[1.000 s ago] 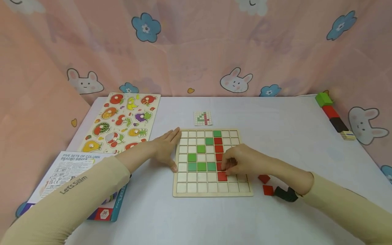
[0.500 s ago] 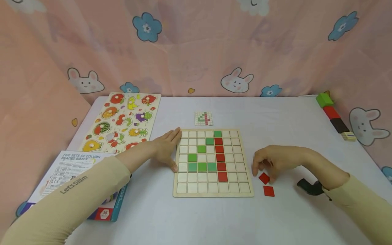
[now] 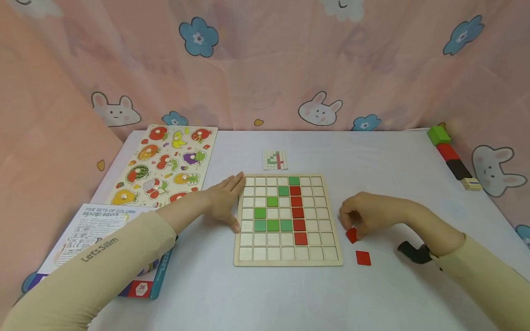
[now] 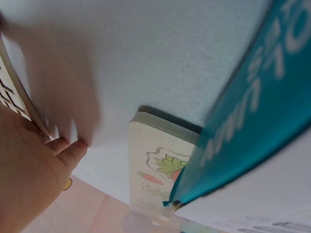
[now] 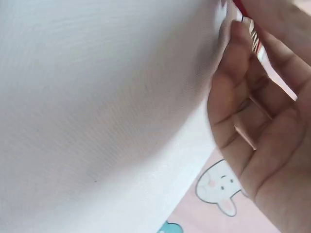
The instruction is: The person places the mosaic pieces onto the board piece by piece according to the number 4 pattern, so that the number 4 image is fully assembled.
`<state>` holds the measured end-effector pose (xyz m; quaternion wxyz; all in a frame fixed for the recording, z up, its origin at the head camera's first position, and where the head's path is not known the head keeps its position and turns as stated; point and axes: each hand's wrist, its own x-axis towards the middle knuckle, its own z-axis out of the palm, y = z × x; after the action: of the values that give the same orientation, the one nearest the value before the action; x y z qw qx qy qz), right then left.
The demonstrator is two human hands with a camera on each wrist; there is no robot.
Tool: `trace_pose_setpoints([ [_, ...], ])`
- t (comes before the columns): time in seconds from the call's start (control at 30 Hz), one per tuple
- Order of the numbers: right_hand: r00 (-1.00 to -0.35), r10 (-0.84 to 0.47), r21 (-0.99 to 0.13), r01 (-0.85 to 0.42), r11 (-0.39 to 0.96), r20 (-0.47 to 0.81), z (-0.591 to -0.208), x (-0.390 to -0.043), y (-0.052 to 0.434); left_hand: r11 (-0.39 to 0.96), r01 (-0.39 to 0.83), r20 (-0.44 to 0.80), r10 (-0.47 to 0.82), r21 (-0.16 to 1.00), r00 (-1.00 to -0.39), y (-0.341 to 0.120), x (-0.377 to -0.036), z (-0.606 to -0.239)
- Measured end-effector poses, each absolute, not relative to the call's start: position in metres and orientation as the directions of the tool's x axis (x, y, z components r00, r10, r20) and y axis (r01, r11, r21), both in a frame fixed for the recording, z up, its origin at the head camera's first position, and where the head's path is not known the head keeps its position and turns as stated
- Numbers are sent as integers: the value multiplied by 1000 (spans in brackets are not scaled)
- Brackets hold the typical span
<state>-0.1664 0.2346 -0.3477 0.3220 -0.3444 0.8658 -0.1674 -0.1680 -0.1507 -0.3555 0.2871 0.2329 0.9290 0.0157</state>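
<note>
Nearest to me, a spare red tile (image 3: 363, 258) lies flat on the white table (image 3: 265, 294), just off the lower right corner of the grid board (image 3: 288, 263).

Just beyond it, my right hand (image 3: 372, 214) has its fingers curled down onto a second red tile (image 3: 351, 235), pinching it by the edge. The tile is tilted, one side up off the cloth. The right wrist view shows the thin red edge (image 5: 245, 22) caught between fingertips (image 5: 238, 36) and thumb; I cannot tell how secure that hold is.

Risk, in my judgement: an edge pinch on so thin a piece may slip, dropping the tile onto the board and knocking the set red column (image 3: 297, 213) or the green tiles (image 3: 273, 225) out of their cells.

My left hand (image 3: 223, 204) lies flat, fingers straight, against the board's left rim, holding nothing. If that pressure eases, the board could slide during placement.

Farther off, the pattern card (image 3: 275, 160) sits past the board's top edge, the fruit puzzle (image 3: 163, 163) at far left.
</note>
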Motion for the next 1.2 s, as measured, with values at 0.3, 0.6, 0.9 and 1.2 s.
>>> trace_pose_setpoints([
  [0.3, -592, -752, -687, -419, 593, -288, -350, -176, 223, 893, 423, -531, 435, 152, -727, -150, -168, -355],
  [0.6, -568, -781, -764, -372, 527, -261, -357, -157, 175, 894, 421, -530, 434, 154, -729, -150, -167, -355],
  [0.9, -563, -787, -753, -397, 525, -252, -362, -136, 155, 892, 422, -520, 442, 164, -731, -150, -167, -354],
  [1.2, -565, -790, -699, -466, 542, -237, -362, -128, 150, 894, 418, -527, 437, 163, -729, -150, -168, -356],
])
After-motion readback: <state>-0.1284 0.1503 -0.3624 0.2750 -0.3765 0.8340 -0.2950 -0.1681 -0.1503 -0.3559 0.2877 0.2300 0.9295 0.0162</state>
